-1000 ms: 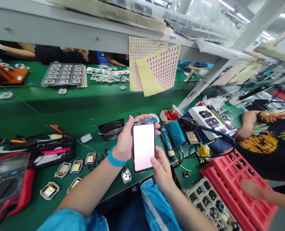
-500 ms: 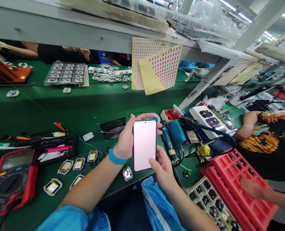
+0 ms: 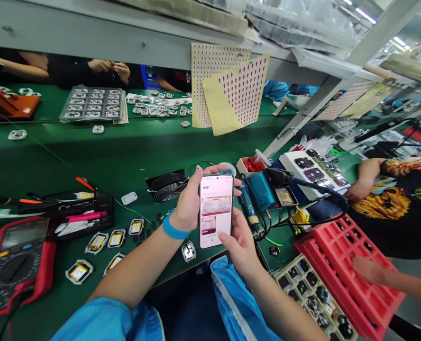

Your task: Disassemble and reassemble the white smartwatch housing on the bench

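Note:
A smartphone point(image 3: 216, 222) is held upright over the bench edge, its screen lit with text and pictures. My left hand point(image 3: 189, 203), with a blue band at the wrist, grips it along the left side, and its fingertips come round behind the top right. My right hand point(image 3: 242, 246) holds the lower right edge; its thumb lies over the lower screen and the other fingers are partly hidden behind. Below the phone's left corner lies a small square watch-like module point(image 3: 188, 252). Several similar modules with yellow parts, such as this module point(image 3: 116, 238), lie left of my forearm.
A red multimeter point(image 3: 16, 265) and a tool pouch point(image 3: 86, 215) lie at left. A fan point(image 3: 168, 185) stands behind the phone. To the right are a blue soldering station point(image 3: 262, 194), red trays point(image 3: 360, 265) and a beige tray point(image 3: 305, 289). A co-worker's hand point(image 3: 369, 270) rests on the red tray.
The phone's screen has gone from blank pinkish white to a page with text and pictures. Both hands keep their hold. The view has shifted slightly, and the co-worker's hands across the bench show more.

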Demonstrator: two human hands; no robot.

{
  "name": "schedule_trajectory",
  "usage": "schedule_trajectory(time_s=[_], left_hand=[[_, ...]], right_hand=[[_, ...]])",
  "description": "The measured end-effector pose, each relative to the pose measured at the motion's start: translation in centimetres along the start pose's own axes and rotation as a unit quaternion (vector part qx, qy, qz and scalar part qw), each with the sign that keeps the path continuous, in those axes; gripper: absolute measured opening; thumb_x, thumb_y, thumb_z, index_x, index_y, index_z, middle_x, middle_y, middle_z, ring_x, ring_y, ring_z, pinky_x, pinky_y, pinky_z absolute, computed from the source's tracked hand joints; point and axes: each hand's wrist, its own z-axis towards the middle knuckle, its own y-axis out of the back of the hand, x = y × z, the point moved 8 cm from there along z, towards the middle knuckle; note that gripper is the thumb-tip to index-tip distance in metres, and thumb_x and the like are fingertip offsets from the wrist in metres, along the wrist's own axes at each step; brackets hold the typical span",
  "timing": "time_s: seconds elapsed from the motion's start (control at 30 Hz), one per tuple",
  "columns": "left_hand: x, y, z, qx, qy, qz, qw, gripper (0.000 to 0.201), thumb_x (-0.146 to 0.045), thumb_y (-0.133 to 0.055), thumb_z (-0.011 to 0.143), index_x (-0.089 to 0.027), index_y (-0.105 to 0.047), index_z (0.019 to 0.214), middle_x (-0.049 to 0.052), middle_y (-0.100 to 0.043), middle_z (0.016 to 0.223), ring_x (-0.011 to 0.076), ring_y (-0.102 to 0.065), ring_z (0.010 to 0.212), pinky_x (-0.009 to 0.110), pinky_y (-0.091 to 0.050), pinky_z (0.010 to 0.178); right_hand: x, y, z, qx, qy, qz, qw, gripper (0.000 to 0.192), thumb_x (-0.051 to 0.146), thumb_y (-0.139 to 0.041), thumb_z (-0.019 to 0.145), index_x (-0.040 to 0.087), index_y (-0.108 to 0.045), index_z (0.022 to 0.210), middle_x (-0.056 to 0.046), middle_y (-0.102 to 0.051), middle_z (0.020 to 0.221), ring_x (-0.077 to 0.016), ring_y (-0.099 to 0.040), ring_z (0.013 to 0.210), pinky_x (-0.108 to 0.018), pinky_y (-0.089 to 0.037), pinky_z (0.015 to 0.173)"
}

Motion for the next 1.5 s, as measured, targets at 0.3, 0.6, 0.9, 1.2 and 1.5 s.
schedule_trajectory(time_s=[0.3,0.6,0.9,1.2,1.5], left_hand=[[0.3,-0.5,-0.1,0.009,-0.005,0.004,1.0,0.05,-0.06,-0.047,0.102,-0.016,-0.064,0.12,0.015,-0.075,0.106,0.0272,-0.075,0.088,0.038,-0.064,0.076],[0.4,-0.5,-0.2,0.005,0.004,-0.012,1.0,0.048,-0.058,-0.05,0.102,-0.016,-0.065,0.119,0.014,-0.076,0.102,0.0264,-0.076,0.087,0.035,-0.064,0.074],[0.4,-0.4,-0.1,-0.005,0.008,-0.016,1.0,0.049,-0.058,-0.048,0.103,-0.015,-0.066,0.118,0.014,-0.076,0.102,0.028,-0.076,0.087,0.037,-0.064,0.074],[0.3,-0.4,-0.1,-0.014,0.002,-0.003,1.0,0.049,-0.056,-0.042,0.105,-0.015,-0.065,0.119,0.015,-0.075,0.103,0.0266,-0.075,0.087,0.036,-0.064,0.073],[-0.1,-0.4,-0.3,-0.02,-0.008,0.013,1.0,0.05,-0.059,-0.045,0.103,-0.016,-0.066,0.12,0.015,-0.075,0.105,0.0273,-0.075,0.089,0.037,-0.063,0.073]], right_hand=[[0.7,-0.1,1.3,-0.031,0.004,-0.004,0.999,0.048,0.038,-0.079,0.086,0.026,-0.057,0.127,-0.006,-0.073,0.121,-0.0243,-0.07,0.109,-0.04,-0.058,0.096],[1.0,0.1,1.7,-0.06,-0.007,-0.025,0.998,0.045,0.044,-0.082,0.082,0.024,-0.058,0.114,-0.006,-0.074,0.113,-0.0236,-0.071,0.101,-0.038,-0.06,0.088],[0.3,-0.1,1.6,-0.046,-0.016,-0.025,0.998,0.054,0.04,-0.086,0.078,0.024,-0.055,0.12,-0.007,-0.073,0.121,-0.0254,-0.071,0.109,-0.042,-0.059,0.096],[0.2,0.3,1.3,-0.054,-0.014,-0.068,0.996,0.057,0.041,-0.087,0.078,0.025,-0.055,0.124,-0.007,-0.072,0.123,-0.0262,-0.071,0.109,-0.042,-0.058,0.096],[0.5,-0.1,1.3,-0.03,0.004,-0.036,0.999,0.05,0.043,-0.079,0.086,0.026,-0.056,0.127,-0.007,-0.072,0.123,-0.026,-0.07,0.111,-0.041,-0.058,0.097]])
